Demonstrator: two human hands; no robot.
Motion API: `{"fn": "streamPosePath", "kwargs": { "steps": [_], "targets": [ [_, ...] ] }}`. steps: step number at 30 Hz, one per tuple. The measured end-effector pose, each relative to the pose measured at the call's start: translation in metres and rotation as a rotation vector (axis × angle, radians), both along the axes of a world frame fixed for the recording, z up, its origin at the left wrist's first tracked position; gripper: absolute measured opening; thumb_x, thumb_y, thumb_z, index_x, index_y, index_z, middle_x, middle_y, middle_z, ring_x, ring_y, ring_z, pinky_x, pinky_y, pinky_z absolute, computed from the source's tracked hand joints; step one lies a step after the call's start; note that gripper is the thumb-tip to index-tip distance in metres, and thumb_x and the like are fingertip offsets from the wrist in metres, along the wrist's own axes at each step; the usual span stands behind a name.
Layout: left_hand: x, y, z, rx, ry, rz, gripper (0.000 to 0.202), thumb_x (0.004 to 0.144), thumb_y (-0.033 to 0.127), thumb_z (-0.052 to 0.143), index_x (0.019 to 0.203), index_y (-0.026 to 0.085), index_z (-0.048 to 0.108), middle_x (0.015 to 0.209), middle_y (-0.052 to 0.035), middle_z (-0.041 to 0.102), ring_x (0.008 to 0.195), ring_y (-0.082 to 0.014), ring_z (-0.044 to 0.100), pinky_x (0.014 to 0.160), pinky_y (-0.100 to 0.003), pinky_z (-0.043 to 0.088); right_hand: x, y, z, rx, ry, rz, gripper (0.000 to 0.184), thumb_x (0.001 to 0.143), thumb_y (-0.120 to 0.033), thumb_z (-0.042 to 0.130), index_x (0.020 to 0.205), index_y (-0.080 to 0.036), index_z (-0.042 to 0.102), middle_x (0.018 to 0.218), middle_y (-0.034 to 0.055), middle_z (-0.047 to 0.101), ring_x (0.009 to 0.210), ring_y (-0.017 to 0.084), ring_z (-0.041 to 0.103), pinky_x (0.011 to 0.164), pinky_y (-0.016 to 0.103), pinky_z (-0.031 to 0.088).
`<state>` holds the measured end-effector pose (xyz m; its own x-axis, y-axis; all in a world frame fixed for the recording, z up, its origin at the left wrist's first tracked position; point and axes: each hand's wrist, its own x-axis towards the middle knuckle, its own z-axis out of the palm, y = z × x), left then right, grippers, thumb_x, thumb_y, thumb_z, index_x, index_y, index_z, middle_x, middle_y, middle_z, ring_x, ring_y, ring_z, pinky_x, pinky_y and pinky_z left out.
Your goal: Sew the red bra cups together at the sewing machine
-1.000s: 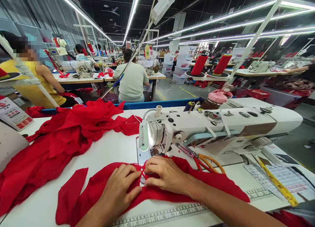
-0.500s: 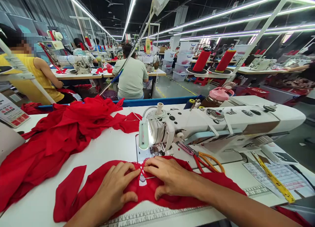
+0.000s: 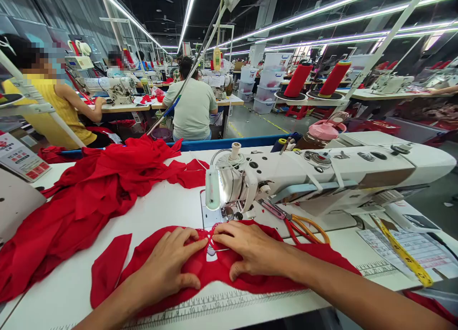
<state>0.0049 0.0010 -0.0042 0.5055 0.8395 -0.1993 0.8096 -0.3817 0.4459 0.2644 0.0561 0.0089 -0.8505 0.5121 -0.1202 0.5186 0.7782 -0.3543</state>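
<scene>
A red fabric piece (image 3: 261, 277) lies flat on the white sewing table (image 3: 168, 211) in front of the white sewing machine (image 3: 322, 172). My left hand (image 3: 168, 265) rests on the cloth with its fingers stretched out toward the needle area. My right hand (image 3: 250, 249) lies flat on the cloth just right of it, fingertips almost meeting the left ones below the presser foot (image 3: 229, 214). Both hands press the fabric down; neither grips it.
A heap of red fabric (image 3: 89, 191) covers the table's left. Orange-handled scissors (image 3: 304, 227) lie beside the machine, a yellow tape measure (image 3: 400, 249) at right. A pink-lidded bottle (image 3: 320, 133) and red thread cones (image 3: 298, 79) stand behind. Other people sew at tables beyond.
Both hands and the red piece have slid slightly away from me, toward the needle. The fingers have spread flatter on the cloth.
</scene>
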Motion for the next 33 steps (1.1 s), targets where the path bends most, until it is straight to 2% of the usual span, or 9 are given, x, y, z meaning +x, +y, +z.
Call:
{"fn": "streamPosePath", "kwargs": {
  "steps": [2,6,9,11,14,19,23,28,33],
  "targets": [
    [0.0,0.0,0.006,-0.02,0.001,-0.012,0.072,0.083,0.052,0.076,0.148,0.035,0.049,0.143,-0.0085,0.052,0.129,-0.0324,0.047,0.107,-0.05,0.042,0.0,0.0,-0.001,0.002,0.001,0.002,0.06,0.078,-0.045,0.081,0.128,-0.023,0.057,0.141,0.0088,0.054,0.12,0.031,0.055,0.071,0.035,0.052],
    [0.002,-0.002,0.012,-0.005,-0.019,-0.029,0.064,0.089,0.036,0.071,0.148,0.036,0.048,0.142,-0.0064,0.052,0.128,-0.0299,0.048,0.107,-0.049,0.042,0.0,0.0,-0.004,0.016,0.014,0.009,0.058,0.078,-0.045,0.081,0.126,-0.023,0.057,0.14,0.0088,0.055,0.119,0.03,0.056,0.072,0.035,0.052],
    [0.005,-0.003,0.008,0.055,-0.021,0.0,0.052,0.092,0.04,0.067,0.142,0.033,0.055,0.136,-0.0074,0.056,0.122,-0.0301,0.052,0.102,-0.05,0.046,0.001,0.0,-0.006,0.024,0.035,0.009,0.057,0.077,-0.045,0.082,0.124,-0.023,0.058,0.139,0.009,0.056,0.118,0.03,0.056,0.073,0.035,0.052],
    [0.007,-0.004,0.002,0.099,-0.008,0.022,0.05,0.09,0.037,0.07,0.139,0.033,0.059,0.131,-0.0076,0.059,0.117,-0.0303,0.055,0.098,-0.049,0.048,0.001,0.0,-0.007,0.025,0.046,0.01,0.056,0.077,-0.045,0.082,0.123,-0.023,0.058,0.138,0.0094,0.056,0.118,0.03,0.056,0.073,0.035,0.052],
    [0.006,-0.006,-0.002,0.109,0.009,0.022,0.062,0.086,0.025,0.075,0.143,0.037,0.054,0.134,-0.0066,0.058,0.119,-0.0301,0.054,0.099,-0.049,0.048,0.0,0.001,-0.006,0.029,0.05,0.019,0.055,0.076,-0.044,0.082,0.121,-0.023,0.058,0.137,0.0089,0.056,0.117,0.031,0.056,0.074,0.035,0.053],
    [0.003,-0.005,0.005,0.041,0.05,0.012,0.073,0.082,0.035,0.08,0.147,0.042,0.047,0.145,-0.0065,0.054,0.129,-0.034,0.05,0.104,-0.053,0.045,-0.001,0.002,0.0,0.029,0.028,0.045,0.054,0.075,-0.039,0.083,0.119,-0.022,0.059,0.136,0.0094,0.057,0.117,0.03,0.057,0.074,0.035,0.052],
    [0.003,-0.003,0.01,0.011,0.075,-0.01,0.08,0.078,0.03,0.081,0.149,0.041,0.045,0.148,-0.0059,0.052,0.133,-0.0349,0.048,0.105,-0.052,0.045,-0.001,0.003,0.005,0.023,0.003,0.068,0.053,0.074,-0.038,0.083,0.119,-0.022,0.058,0.136,0.0101,0.057,0.116,0.03,0.058,0.076,0.035,0.051],
    [0.001,-0.002,0.003,0.031,0.09,-0.026,0.087,0.074,0.026,0.082,0.15,0.043,0.043,0.151,-0.0062,0.049,0.133,-0.0352,0.047,0.105,-0.053,0.044,-0.002,0.004,0.007,0.015,-0.023,0.071,0.054,0.075,-0.042,0.081,0.119,-0.021,0.058,0.137,0.0106,0.056,0.117,0.031,0.057,0.077,0.037,0.051],
    [-0.001,-0.003,0.0,0.057,0.056,-0.02,0.084,0.076,0.029,0.082,0.149,0.045,0.043,0.149,-0.0046,0.051,0.133,-0.035,0.049,0.104,-0.052,0.046,-0.001,0.004,0.008,0.0,-0.017,0.066,0.055,0.076,-0.04,0.081,0.122,-0.022,0.057,0.139,0.0091,0.055,0.119,0.031,0.056,0.077,0.036,0.05]
  ]
}}
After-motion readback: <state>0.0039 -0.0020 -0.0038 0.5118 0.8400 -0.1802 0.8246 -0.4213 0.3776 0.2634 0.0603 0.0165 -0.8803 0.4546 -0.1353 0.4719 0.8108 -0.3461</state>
